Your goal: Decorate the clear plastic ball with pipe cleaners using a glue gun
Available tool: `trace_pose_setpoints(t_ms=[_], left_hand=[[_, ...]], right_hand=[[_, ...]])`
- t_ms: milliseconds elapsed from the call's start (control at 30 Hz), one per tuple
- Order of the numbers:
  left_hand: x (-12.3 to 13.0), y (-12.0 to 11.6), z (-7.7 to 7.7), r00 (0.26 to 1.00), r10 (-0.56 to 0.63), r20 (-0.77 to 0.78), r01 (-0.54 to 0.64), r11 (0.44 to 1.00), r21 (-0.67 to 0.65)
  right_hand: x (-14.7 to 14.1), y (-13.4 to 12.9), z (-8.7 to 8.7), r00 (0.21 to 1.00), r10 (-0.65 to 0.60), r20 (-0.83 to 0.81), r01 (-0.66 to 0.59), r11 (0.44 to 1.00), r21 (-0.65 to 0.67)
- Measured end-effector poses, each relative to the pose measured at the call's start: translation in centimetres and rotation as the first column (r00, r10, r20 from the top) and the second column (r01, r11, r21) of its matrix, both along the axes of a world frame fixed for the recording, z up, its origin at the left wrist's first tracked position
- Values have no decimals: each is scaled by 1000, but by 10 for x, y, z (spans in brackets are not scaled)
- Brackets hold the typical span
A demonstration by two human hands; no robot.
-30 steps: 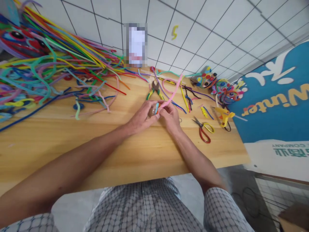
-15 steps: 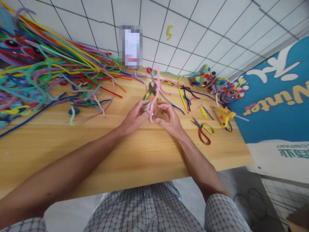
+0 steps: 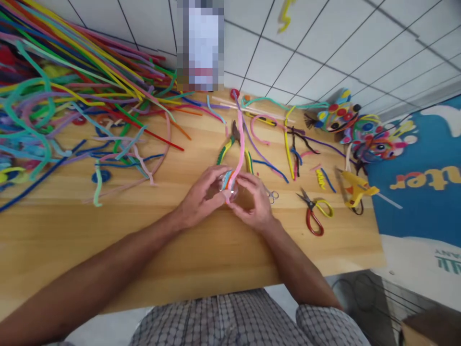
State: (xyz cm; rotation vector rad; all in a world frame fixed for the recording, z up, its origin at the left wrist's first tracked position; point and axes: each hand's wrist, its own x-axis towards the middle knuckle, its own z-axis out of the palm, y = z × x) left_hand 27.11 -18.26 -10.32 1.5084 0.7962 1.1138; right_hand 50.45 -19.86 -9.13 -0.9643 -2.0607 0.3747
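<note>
While a clear ball (image 3: 233, 191) is held near the pliers (image 3: 234, 139) between the curled fingers of the left hand (image 3: 200, 199) and right hand (image 3: 256, 202), a pink strip (image 3: 241, 144), apparently fuzzy, is wrapped around it.

The person wears a pale shirt (image 3: 219, 319) with a dark grid pattern (short-sleeved, by its look).

We see a pink stem (image 3: 241, 144) with blue and orange bands on a clear ball (image 3: 233, 191), green-and-yellow pliers (image 3: 224, 153), scissors (image 3: 314, 210) with one red and one yellow handle, and a grey checked shirt (image 3: 216, 321).
</note>
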Motion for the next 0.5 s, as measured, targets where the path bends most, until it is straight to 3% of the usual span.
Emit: trace_pose_setpoints(t_ms=[233, 333, 433, 500], left_hand=[[-2, 1, -9, 990, 103, -99, -78, 971, 228], [0, 5, -9, 979, 143, -147, -100, 959, 266], [2, 10, -7, 966, 170, -196, -103, 945, 311], [2, 12, -6, 959, 175, -221, -83, 924, 373]], right_hand=[[-2, 2, -3, 999, 14, 47, -13, 1000, -23], [-3, 5, -4, 997, 61, -52, -62, 998, -11], [-3, 11, -2, 963, 74, -258, -121, 978, -171], [-3, 14, 0, 927, 20, -375, -150, 935, -320]])
